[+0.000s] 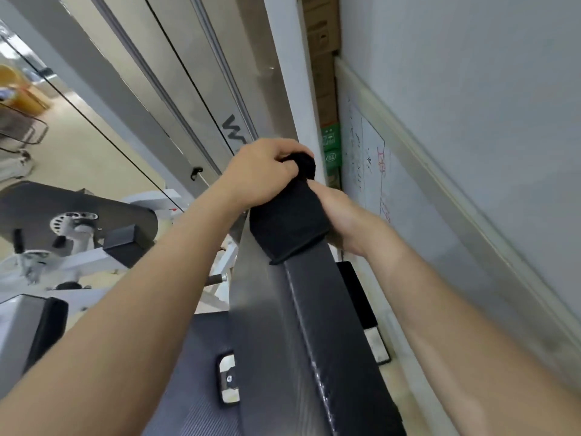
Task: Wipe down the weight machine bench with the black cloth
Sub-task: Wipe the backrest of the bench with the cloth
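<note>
Off to the far L of the hands, the grey weight machine [75,221] w/ its perforated white disc and matte plastic shroud, all hard shapes. Then the L hand [261,174], fist clenched on a bunched wad of the black cloth [287,215], knuckles up, fingers curled over the top of it. The cloth runs down from that fist and drapes over the top end of the bench pad [317,325], between the two hands and touching both. It's soft, limp, light, prob a fleecy knit; it'll fold and slip unless pinched at two ends, which looks like what's happening. Just under the hands the pad is a long, narrow, stiff slab, black vinyl w/ a fine grain, glossy along its edge, so likely slick and easy to slide cloth along. Below the L forearm, ribbed rubbery mat and a small metal bracket [229,376]. R hand [339,215] sits against the cloth's right side behind the pad; fingers hidden, so can't tell if it grips or just presses. Right of it, a whiteboard [367,171] leaning on the smooth grey wall [471,105].
</note>
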A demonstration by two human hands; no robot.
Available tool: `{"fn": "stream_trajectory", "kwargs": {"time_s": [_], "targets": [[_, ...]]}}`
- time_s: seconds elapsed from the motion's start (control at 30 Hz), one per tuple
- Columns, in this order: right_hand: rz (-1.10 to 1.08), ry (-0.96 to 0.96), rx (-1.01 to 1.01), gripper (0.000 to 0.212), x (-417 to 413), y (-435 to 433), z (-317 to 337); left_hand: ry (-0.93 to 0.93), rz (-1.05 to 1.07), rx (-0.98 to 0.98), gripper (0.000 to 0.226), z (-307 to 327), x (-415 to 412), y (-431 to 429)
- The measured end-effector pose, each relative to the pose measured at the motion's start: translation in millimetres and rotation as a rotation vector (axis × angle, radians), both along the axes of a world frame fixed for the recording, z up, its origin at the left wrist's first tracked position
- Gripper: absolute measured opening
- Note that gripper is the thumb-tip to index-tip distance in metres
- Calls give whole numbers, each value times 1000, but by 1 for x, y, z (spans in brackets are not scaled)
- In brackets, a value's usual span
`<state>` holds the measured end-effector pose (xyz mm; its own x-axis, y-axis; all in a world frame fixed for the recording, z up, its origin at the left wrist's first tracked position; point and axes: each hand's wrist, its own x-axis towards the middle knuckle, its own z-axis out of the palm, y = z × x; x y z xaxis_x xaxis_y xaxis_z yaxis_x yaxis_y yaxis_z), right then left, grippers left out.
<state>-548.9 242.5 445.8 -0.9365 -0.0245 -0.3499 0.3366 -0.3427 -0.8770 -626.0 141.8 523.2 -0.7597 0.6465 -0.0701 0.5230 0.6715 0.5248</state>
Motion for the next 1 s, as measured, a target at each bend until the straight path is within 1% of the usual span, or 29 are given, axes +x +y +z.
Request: {"fn": "stream_trajectory", "kwargs": {"time_s": [0.03,0.13,0.2,0.23,0.27,0.33,0.4,0.47,0.5,0.57,0.63,0.7,0.73,0.8,0.83,0.87,0.9,0.93,0.97,1.0], "targets": [[-4,18,59,29,5,1,2,25,-49,-13,39,0,4,-2],[17,86,247,39,30,10,6,-31,-113,-112,22,2,14,6],[52,133,363,41,52,12,11,-60,-129,-228,23,8,14,9],[48,156,415,42,63,14,12,-48,-155,-280,27,11,17,10],[31,179,447,44,73,17,11,2,-202,-339,31,12,21,12],[28,223,414,49,91,23,6,175,-365,-503,39,15,39,17],[79,251,321,47,100,27,-8,362,-536,-636,40,13,56,21],[80,235,258,42,103,29,-21,454,-618,-748,40,13,67,22],[52,223,259,37,103,29,-24,467,-636,-790,41,13,70,22],[-97,211,345,25,100,27,-29,459,-677,-870,40,12,81,25],[-301,145,443,36,100,26,-32,422,-736,-905,38,7,99,28],[-402,115,439,44,105,25,-30,388,-754,-856,35,5,113,29],[-430,144,391,43,108,26,-26,381,-728,-805,32,6,113,27],[-449,198,237,31,117,27,-13,375,-661,-593,21,12,104,16],[-413,214,167,23,120,26,-4,381,-640,-463,20,14,96,8],[-354,221,135,14,122,23,2,399,-621,-349,24,15,88,0],[-286,214,185,8,120,18,10,430,-596,-244,30,17,79,-7],[-221,188,290,12,115,10,11,448,-562,-178,36,16,72,-12],[-175,175,426,23,107,2,13,463,-506,-157,40,15,63,-16],[-167,167,542,34,96,-5,14,450,-440,-171,39,13,56,-18]]}}
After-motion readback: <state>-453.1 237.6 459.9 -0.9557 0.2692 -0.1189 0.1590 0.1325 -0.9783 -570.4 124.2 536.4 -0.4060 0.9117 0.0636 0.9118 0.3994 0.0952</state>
